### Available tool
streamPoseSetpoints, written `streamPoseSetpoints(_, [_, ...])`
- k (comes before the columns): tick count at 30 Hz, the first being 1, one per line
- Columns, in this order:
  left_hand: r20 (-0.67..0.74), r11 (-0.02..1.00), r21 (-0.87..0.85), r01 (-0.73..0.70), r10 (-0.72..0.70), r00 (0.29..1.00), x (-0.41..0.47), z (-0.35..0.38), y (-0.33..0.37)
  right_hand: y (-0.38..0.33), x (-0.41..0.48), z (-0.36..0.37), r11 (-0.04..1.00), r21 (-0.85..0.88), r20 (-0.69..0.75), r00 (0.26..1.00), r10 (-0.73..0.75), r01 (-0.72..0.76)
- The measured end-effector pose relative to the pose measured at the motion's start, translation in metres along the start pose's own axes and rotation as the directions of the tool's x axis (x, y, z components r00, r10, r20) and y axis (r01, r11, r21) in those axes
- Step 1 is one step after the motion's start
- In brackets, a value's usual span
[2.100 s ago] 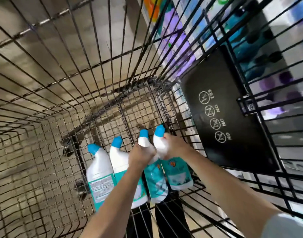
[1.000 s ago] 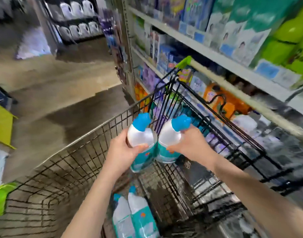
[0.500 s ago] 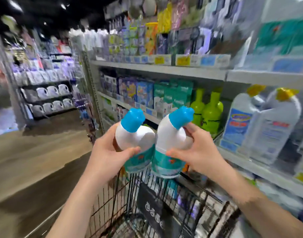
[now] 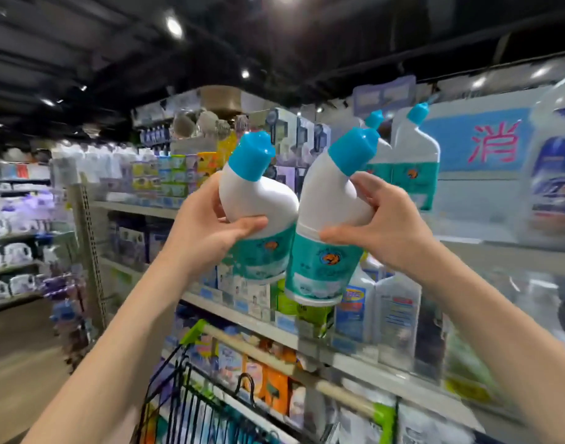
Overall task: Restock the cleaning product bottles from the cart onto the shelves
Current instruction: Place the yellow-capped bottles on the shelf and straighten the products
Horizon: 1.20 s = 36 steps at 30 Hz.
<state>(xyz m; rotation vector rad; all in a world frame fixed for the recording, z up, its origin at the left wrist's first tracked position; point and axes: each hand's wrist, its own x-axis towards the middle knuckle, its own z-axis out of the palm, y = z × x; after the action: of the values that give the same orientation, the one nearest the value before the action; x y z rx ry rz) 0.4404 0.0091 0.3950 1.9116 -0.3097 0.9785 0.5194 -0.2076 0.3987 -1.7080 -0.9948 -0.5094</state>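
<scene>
Lifted 2 bottles higher than 0.5 s ago, now at upper shelf level; cart dropped to bottom of view. Left hand (image 4: 207, 232) wrapped round shoulder of left bottle (image 4: 258, 203), thumb across front, fingers behind. Right hand (image 4: 383, 229) clamped on neck bend of right bottle (image 4: 326, 251), thumb at label edge. Touching or just apart at mid-body; can't tell which. Both tilted, blue caps on, leaning right; opaque, so fill level unknown.

Step, as judged: shelving beside 2 matching shelf bottles (image 4: 412, 161). Advise placing 1 at a time, right first. Set base flat on shelf (image 4: 486, 248), label out, cap turned like the neighbours. Keep left bottle clear to avoid knocking the row.

Cart (image 4: 191, 389) below: only rim and wire visible, contents out of view. Lower shelves packed with other bottles and boxes, blurred.
</scene>
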Motion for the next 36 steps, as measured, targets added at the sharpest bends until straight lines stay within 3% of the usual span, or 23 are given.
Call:
streamPoseSetpoints(7, [0.058, 0.983, -0.134, -0.127, 0.136, 0.989, 0.067, 0.024, 0.030, -0.032, 0.045, -0.055, 0.968, -0.245, -0.083, 0.994, -0.073, 0.051])
streamPoseSetpoints(19, [0.063, 0.965, -0.119, -0.233, 0.242, 0.968, 0.149, 0.082, 0.042, -0.028, 0.100, -0.120, 0.898, -0.437, -0.211, 0.976, -0.047, -0.052])
streamPoseSetpoints(25, [0.114, 0.970, -0.111, -0.216, 0.229, 0.967, 0.165, 0.114, 0.032, 0.004, 0.102, -0.134, 0.860, -0.485, -0.253, 0.967, 0.032, -0.155])
streamPoseSetpoints(36, [0.216, 0.976, -0.104, -0.190, 0.209, 0.954, 0.202, 0.167, -0.011, 0.064, 0.114, -0.148, 0.874, -0.395, -0.278, 0.943, 0.180, -0.283])
